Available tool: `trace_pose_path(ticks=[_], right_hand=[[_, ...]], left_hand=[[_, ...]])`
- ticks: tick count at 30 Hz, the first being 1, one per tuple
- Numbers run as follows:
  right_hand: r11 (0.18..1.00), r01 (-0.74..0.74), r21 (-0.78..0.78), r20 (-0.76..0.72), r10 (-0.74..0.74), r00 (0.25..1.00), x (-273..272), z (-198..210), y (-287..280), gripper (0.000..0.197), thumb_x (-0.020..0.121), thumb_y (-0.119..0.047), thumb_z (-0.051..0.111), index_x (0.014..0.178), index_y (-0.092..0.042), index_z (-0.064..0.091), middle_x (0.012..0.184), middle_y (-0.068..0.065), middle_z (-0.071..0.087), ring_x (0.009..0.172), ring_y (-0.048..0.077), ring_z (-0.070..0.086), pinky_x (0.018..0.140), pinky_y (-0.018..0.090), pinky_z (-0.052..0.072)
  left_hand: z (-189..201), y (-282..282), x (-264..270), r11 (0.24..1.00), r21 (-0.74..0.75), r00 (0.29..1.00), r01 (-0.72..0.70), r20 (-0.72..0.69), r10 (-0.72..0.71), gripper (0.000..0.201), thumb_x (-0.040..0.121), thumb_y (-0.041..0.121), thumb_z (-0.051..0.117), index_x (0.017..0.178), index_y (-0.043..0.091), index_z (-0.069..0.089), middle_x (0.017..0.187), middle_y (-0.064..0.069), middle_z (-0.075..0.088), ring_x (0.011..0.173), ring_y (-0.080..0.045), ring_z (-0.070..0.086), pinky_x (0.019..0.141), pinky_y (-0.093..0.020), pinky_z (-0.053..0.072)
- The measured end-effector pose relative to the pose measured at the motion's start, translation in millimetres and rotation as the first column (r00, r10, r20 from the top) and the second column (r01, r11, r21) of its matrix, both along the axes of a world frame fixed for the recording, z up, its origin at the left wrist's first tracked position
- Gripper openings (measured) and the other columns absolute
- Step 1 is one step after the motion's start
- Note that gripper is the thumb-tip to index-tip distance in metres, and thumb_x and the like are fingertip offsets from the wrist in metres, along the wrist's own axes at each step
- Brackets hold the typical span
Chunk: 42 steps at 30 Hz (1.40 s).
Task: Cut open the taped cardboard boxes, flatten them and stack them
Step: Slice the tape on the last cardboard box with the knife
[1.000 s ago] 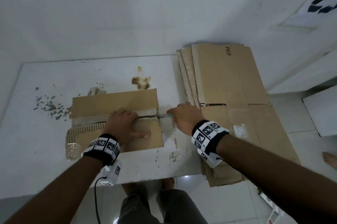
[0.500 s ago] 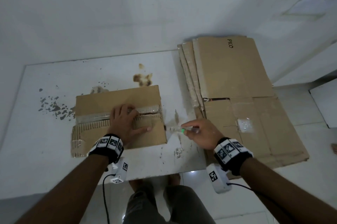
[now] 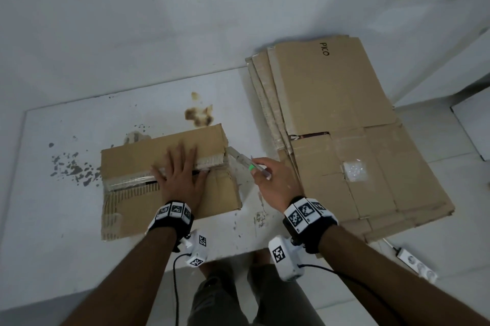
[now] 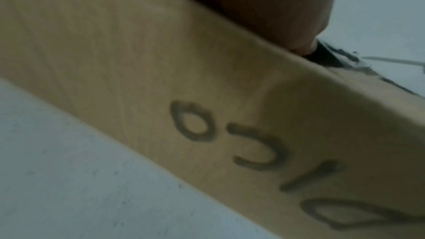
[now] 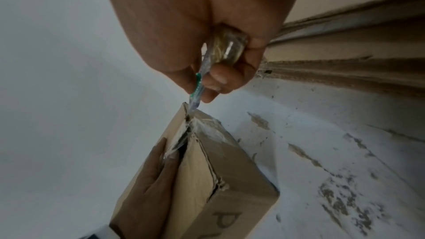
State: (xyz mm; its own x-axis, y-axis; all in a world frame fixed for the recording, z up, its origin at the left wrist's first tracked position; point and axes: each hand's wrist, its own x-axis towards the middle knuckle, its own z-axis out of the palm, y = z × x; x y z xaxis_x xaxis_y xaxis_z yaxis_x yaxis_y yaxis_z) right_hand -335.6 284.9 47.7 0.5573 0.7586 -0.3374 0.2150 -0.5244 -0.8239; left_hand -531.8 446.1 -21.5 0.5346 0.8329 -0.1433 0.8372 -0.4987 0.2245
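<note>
The right hand [image 3: 275,182], which had pulled away, is back with the cutter [image 3: 245,160] pinched, tip at the box [image 3: 169,182] end seam on the table [image 3: 53,219]. The left hand [image 3: 180,179] stays spread flat on top. Probably the end tape goes next.

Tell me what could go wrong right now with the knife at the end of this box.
The cutter tip sits at the taped seam on the box end, pointing toward the left hand lying flat across that seam; a slip along it could reach the fingers. The right hand grips only the cutter's rear, so control may be weak. The seam tape is crumpled and could snag the blade.
</note>
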Motion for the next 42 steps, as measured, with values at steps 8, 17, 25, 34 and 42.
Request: trace_pose_path(ticks=[8, 17, 25, 34, 42], right_hand=[[1.000, -0.012, -0.025, -0.010, 0.011, 1.000, 2, 0, 18, 0.026, 0.097, -0.026, 0.061, 0.120, -0.019, 0.070, 0.095, -0.001, 0.064, 0.081, 0.014, 0.060, 0.079, 0.030, 0.052], [0.914, -0.354, -0.199, 0.121, 0.381, 0.916, 29, 23, -8, 0.025, 0.096, -0.027, 0.061, 0.117, -0.024, 0.074, 0.113, -0.004, 0.072, 0.093, 0.012, 0.067, 0.087, 0.032, 0.056], [0.886, -0.392, -0.248, 0.155, 0.436, 0.887, 20, 20, 6, 0.027, 0.096, -0.032, 0.061, 0.120, -0.024, 0.071, 0.125, -0.003, 0.068, 0.100, 0.013, 0.066, 0.086, 0.021, 0.047], [0.844, -0.451, -0.291, 0.128, 0.502, 0.856, 33, 55, -35, 0.027, 0.095, -0.032, 0.061, 0.120, -0.027, 0.071, 0.119, -0.009, 0.070, 0.092, 0.007, 0.068, 0.087, 0.028, 0.055], [0.813, -0.517, -0.268, 0.296, 0.580, 0.759, 15, 62, 48, 0.027, 0.101, -0.042, 0.052, 0.090, -0.017, 0.056, 0.075, -0.003, 0.057, 0.065, 0.016, 0.054, 0.058, 0.034, 0.041]], left_hand=[[-6, 0, -1, 1.000, 0.018, 1.000, -0.021, 0.016, 0.021, 0.068, 0.098, 0.069, 0.018, 0.160, 0.043, 0.010, 0.171, 0.004, 0.000, 0.157, -0.028, -0.002, 0.120, -0.066, -0.007], [-8, -1, -6, 1.000, 0.003, 1.000, 0.012, 0.018, -0.012, 0.068, 0.099, 0.069, 0.022, 0.160, 0.045, 0.006, 0.170, 0.008, -0.006, 0.157, -0.026, -0.007, 0.121, -0.061, -0.012], [-3, -2, -8, 1.000, 0.005, 0.999, 0.023, 0.022, -0.023, 0.066, 0.099, 0.067, 0.022, 0.160, 0.044, 0.011, 0.170, 0.006, 0.001, 0.157, -0.028, 0.002, 0.121, -0.062, -0.009], [9, -3, -14, 0.997, -0.041, 0.989, 0.060, 0.137, -0.054, 0.073, 0.089, 0.058, 0.026, 0.160, 0.038, 0.023, 0.170, 0.006, 0.003, 0.157, -0.023, -0.004, 0.121, -0.058, -0.013], [58, -25, -70, 0.962, 0.007, 0.929, -0.272, 0.263, 0.261, 0.047, 0.078, 0.049, 0.044, 0.109, 0.023, 0.068, 0.120, -0.006, 0.059, 0.116, -0.034, 0.051, 0.101, -0.051, 0.032]])
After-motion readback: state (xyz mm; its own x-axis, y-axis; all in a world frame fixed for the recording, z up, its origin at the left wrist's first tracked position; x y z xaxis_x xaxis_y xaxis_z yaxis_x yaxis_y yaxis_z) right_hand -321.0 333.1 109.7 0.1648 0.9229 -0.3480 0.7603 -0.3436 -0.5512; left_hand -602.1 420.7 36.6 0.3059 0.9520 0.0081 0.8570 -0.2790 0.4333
